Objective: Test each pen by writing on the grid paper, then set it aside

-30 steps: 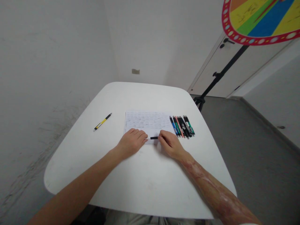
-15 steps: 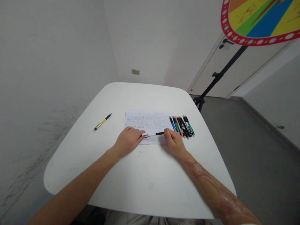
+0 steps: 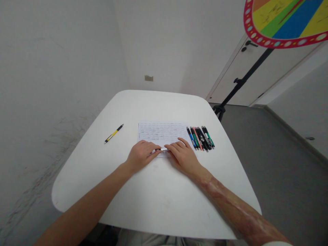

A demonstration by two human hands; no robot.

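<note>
My left hand (image 3: pixel 141 154) and my right hand (image 3: pixel 182 155) meet over the near edge of a sheet of paper (image 3: pixel 161 131) covered in handwriting. Between their fingertips they pinch a thin pen part (image 3: pixel 162 149) with a silvery end; most of it is hidden under the fingers. My left fingers are curled round it. My right fingers are partly spread, with the thumb and forefinger at the part. A row of several pens (image 3: pixel 201 137) in blue, green, pink and black lies just right of the paper.
A yellow and black pen (image 3: pixel 113 133) lies alone at the left of the white table (image 3: pixel 159 201). A colourful wheel (image 3: pixel 287 20) on a black stand (image 3: pixel 238 83) rises at the right beside a door. A wall runs close along the left.
My right hand has slid left towards my left hand, and the black piece that showed between them half a second ago is now covered. Only a short silvery bit shows.
</note>
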